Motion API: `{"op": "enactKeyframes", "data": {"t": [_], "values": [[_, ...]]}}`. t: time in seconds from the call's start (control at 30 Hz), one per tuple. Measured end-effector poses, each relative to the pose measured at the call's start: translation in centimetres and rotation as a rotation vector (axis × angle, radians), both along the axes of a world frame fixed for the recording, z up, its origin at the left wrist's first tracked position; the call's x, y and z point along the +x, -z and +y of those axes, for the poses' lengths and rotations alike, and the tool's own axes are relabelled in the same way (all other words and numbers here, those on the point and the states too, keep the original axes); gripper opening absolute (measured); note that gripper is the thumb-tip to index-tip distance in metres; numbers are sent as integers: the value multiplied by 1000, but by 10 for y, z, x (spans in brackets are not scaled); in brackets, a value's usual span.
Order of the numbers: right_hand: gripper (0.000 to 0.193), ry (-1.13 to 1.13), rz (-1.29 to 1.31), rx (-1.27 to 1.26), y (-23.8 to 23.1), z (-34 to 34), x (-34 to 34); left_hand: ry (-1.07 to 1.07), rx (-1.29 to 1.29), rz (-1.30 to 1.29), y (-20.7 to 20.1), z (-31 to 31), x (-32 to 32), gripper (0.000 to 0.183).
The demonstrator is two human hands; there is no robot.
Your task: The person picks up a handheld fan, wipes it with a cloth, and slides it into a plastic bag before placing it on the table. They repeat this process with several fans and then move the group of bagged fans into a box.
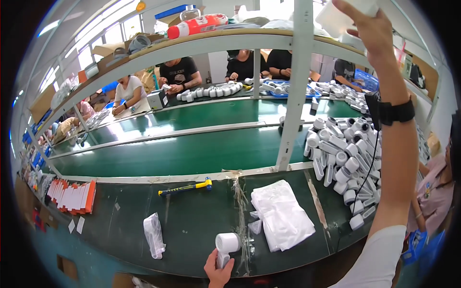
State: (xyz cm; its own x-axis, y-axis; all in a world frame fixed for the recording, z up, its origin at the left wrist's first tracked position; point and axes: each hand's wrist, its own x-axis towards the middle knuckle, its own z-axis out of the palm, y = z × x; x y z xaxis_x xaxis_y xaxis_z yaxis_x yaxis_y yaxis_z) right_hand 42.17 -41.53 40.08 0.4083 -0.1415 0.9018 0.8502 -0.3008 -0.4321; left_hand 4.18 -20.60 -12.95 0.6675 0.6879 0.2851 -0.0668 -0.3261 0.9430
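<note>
- Just left of the stack of white bags (282, 216), nearer the wearer: one white round-headed device (227, 242), held by its handle in the left hand (219, 270).
- Counted left of the stack: one similar device in a clear bag (153, 236), one yellow-and-blue hammer (186, 187), two small paper slips (80, 225) and one row of white-and-orange boxes (72, 196), overlapping too closely for an exact number.
- Right of the stack and beyond it: one heap of white devices (343, 153), too many to count.
- Left fingers: clamped around the handle, the round head projecting beyond them, toward the stack's level.
- Right hand (376, 36): raised high above and right of the stack, at a pale item (336, 21); whether its fingers grip this cannot be told.
- Beyond the stack: one upright post (294, 96), crossing the view of the green belt (192, 158), and one loaded shelf (201, 45); at least five people behind the belt.
- Right of the stack: the raised right forearm (396, 173), hiding part of the heap.
</note>
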Motion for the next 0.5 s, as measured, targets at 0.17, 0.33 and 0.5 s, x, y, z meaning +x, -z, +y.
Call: {"op": "enactKeyframes", "data": {"t": [0.17,0.33,0.5], "values": [[58,-94,87,-119,-16,104,-66,-5,-11,-8,4,4,-2,60],[57,229,32,-267,-32,158,5,-82,212,61,-25,-4,2,57],[58,492,94,-355,-21,178,43,-52,142,98,-32,-7,0,56]]}}
